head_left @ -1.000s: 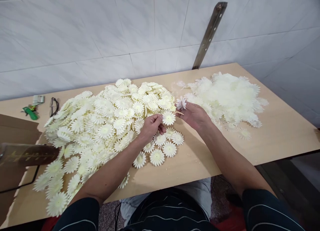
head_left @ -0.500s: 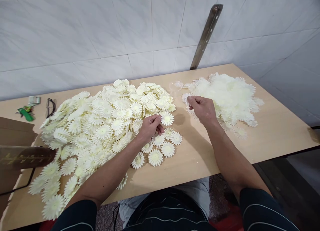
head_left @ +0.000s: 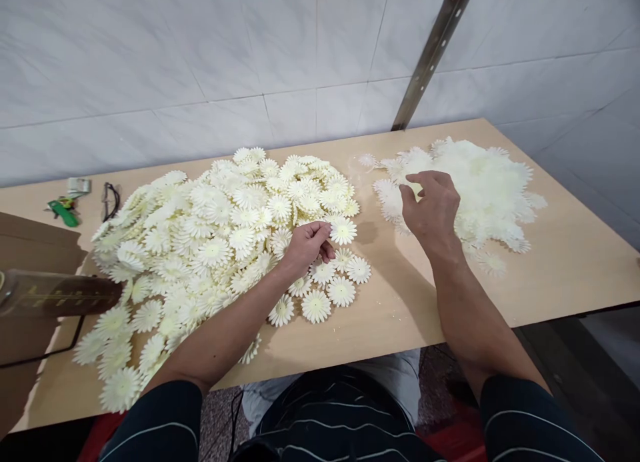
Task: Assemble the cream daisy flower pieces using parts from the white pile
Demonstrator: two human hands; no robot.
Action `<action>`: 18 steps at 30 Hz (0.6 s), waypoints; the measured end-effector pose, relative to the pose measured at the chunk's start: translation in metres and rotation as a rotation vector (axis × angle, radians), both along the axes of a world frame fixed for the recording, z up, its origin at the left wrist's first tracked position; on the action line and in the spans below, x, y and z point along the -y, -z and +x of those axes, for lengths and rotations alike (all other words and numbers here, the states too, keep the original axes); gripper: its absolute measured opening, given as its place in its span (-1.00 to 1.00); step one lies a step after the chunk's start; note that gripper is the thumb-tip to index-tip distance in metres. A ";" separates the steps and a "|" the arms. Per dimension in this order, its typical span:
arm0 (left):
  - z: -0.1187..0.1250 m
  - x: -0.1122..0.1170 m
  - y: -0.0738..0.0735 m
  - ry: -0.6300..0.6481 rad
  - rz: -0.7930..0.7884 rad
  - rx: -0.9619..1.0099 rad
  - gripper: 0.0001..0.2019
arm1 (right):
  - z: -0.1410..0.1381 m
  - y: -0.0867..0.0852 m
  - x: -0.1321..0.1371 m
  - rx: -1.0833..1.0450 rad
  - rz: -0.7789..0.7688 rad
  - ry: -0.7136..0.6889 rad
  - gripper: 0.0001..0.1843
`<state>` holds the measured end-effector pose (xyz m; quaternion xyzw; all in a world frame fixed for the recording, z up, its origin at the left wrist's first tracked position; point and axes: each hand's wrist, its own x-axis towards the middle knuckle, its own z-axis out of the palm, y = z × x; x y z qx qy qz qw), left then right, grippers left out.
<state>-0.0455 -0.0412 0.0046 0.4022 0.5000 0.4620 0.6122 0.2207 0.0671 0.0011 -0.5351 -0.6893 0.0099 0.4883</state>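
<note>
My left hand (head_left: 310, 244) is closed in a pinch on the edge of a pale yellow artificial flower (head_left: 343, 231), at the right side of a big heap of similar flowers (head_left: 213, 249). Several single flowers lie flat just below that hand. My right hand (head_left: 431, 205) is over the left part of a second pile of whiter, thinner-looking flowers (head_left: 483, 182). Its thumb and forefinger are apart, with nothing visible between them. The curled other fingers are partly hidden.
A tiled wall backs the wooden table (head_left: 395, 302), with a metal bracket (head_left: 433, 55) leaning there. At the left are a green-handled tool (head_left: 63, 213), dark-framed glasses (head_left: 111, 201), a cardboard box (head_left: 35, 255) and a clear bottle of brown liquid (head_left: 60, 294).
My right hand has opened from a pinch near a white flower and moved a little right and up over the pile. My left hand keeps its pinch; the view has shifted slightly.
</note>
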 end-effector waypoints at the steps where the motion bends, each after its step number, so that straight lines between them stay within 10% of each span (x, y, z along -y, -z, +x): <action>1: 0.000 0.000 0.000 0.006 0.003 0.002 -0.54 | -0.006 -0.005 0.006 -0.021 -0.019 -0.043 -0.81; 7: -0.001 0.001 0.000 0.007 0.022 0.022 -0.47 | -0.057 -0.016 0.047 -0.069 -0.126 -0.601 -0.90; 18: -0.003 -0.003 0.001 -0.019 -0.029 0.129 -0.37 | -0.076 0.004 0.057 -0.080 -0.119 -0.566 -1.00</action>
